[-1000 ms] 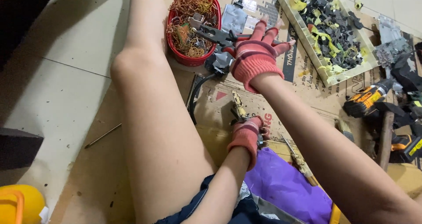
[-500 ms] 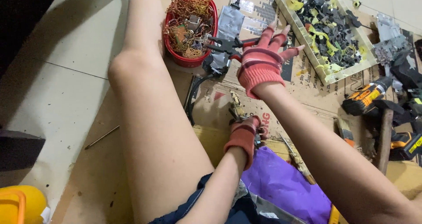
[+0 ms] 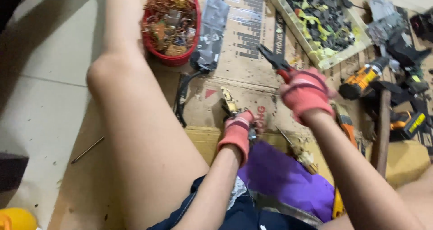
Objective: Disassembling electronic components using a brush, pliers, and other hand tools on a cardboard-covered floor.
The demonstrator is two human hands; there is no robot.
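Both hands wear red knit gloves. My left hand rests on the cardboard sheet and grips a small metal part with a yellowish end. My right hand hovers to the right of it, a little above the cardboard. It is closed around the red handles of dark pliers, whose jaws point up and left. The two hands are about a hand's width apart. My bare left leg stretches along the left side of the cardboard.
A red basket of copper wire scraps stands beside my knee. A wooden tray of black and yellow parts lies at the top right. A yellow-black drill, a hammer handle, purple cloth and a floor rod lie around.
My right hand has come down and to the right with the pliers, away from the red basket. My left hand stays on the small part.
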